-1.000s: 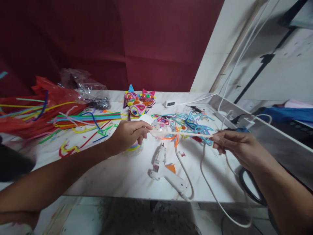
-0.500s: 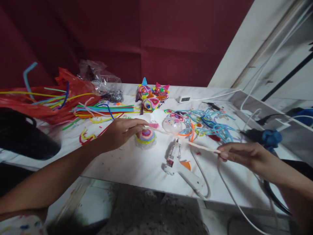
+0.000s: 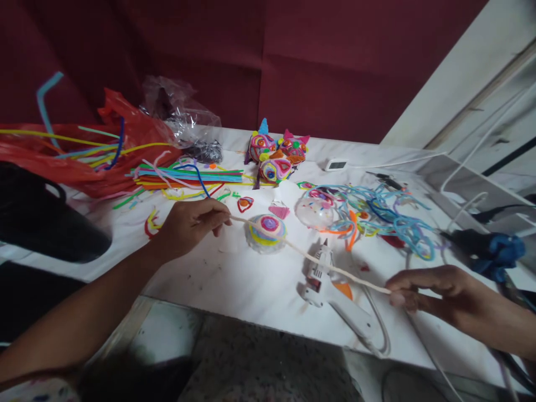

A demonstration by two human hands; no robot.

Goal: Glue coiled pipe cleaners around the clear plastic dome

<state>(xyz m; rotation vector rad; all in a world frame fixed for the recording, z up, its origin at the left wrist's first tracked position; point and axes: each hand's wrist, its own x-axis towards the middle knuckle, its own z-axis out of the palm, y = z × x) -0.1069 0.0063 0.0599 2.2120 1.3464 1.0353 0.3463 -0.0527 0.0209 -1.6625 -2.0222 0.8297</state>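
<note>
You hold the pale pipe cleaner point(image 3: 349, 275) between your two hands, out in front of you and, as it looks, above the table point(image 3: 247, 282). Your left hand point(image 3: 193, 228) pinches one end between thumb and fingers, and your right hand point(image 3: 444, 301) pinches the other the same way. Such a soft, thin strand probably needs support at both ends to lie out at full length, and the light fingertip grips leave nearly all of it uncovered. The glue gun point(image 3: 317, 297) lies on its side just beyond the near edge, perhaps there to be within easy reach of your right hand; its nozzle points away from you and its handle comes back toward the edge. The striped dome point(image 3: 268, 237) sits close by on your left, and the clear dome point(image 3: 314, 215) farther back, next to the tangle of blue pipe cleaners point(image 3: 387, 206). The pale strand's long axis runs slantwise, from your left hand, higher in view, down to your right, with a slight bow. It crosses in front of the striped dome and the gun's front part; you cannot tell here whether it touches either.
</note>
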